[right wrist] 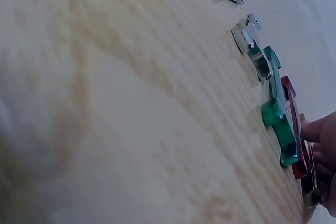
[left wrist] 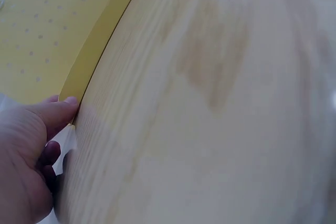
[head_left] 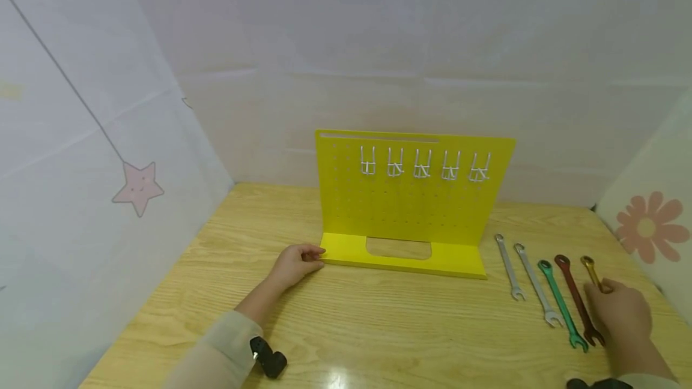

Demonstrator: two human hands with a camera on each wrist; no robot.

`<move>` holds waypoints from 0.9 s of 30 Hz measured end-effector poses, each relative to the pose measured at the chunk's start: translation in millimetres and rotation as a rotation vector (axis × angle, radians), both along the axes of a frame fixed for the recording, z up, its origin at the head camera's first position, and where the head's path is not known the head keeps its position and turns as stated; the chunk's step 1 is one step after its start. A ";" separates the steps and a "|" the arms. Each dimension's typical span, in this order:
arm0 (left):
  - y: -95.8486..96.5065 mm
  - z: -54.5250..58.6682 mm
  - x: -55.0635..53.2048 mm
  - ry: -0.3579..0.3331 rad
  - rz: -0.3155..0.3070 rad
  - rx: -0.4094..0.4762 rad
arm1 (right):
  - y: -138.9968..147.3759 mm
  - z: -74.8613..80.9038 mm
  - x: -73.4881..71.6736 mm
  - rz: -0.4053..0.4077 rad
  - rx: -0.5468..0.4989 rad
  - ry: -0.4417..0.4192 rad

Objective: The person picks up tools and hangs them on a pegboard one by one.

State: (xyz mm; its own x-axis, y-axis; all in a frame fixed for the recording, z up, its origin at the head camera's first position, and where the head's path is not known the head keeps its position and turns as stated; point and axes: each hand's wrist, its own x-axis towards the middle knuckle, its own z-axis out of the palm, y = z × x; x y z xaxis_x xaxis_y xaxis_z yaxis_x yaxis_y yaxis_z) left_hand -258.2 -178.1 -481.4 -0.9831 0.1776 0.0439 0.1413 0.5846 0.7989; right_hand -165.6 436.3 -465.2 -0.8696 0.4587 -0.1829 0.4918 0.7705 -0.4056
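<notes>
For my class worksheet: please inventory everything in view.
Pegboard: 1, yellow, on the table
Hooks: 5, white, upper pegboard
Silver wrenches: 2, silver, right of pegboard
Green wrench: 1, green, beside silver
Red wrench: 1, red, beside green
Gold wrench: 1, gold, rightmost
Table: 1, light wood, underneath
Sheeting: count unclear, pale, printed, behind and beside
Printed star: 1, pink, left sheeting
Printed flower: 1, red, right sheeting
Wrist devices: 2, black, at wrists
Sleeves: 2, pale, on forearms
Left hand: 1, bare, at pegboard's left corner
Right hand: 1, bare, gripping gold wrench
</notes>
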 end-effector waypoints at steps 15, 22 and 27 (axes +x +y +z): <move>-0.7 -9.2 5.1 0.022 0.063 -0.020 | -6.5 -0.1 -2.4 -0.052 -0.045 0.023; -0.2 -10.0 3.3 0.021 0.070 -0.001 | -9.9 2.8 -4.2 -0.051 -0.073 0.102; 0.8 -9.3 3.8 0.022 0.067 0.011 | -10.4 3.8 -3.6 -0.071 -0.100 0.116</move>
State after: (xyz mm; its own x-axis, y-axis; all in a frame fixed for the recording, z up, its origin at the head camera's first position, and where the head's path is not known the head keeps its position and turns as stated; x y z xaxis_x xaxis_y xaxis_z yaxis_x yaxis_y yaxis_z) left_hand -254.4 -177.3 -490.7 -0.9916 0.1111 0.0669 0.1197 0.5846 0.8025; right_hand -169.2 425.9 -461.5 -0.8534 0.5046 -0.1308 0.4890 0.6881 -0.5360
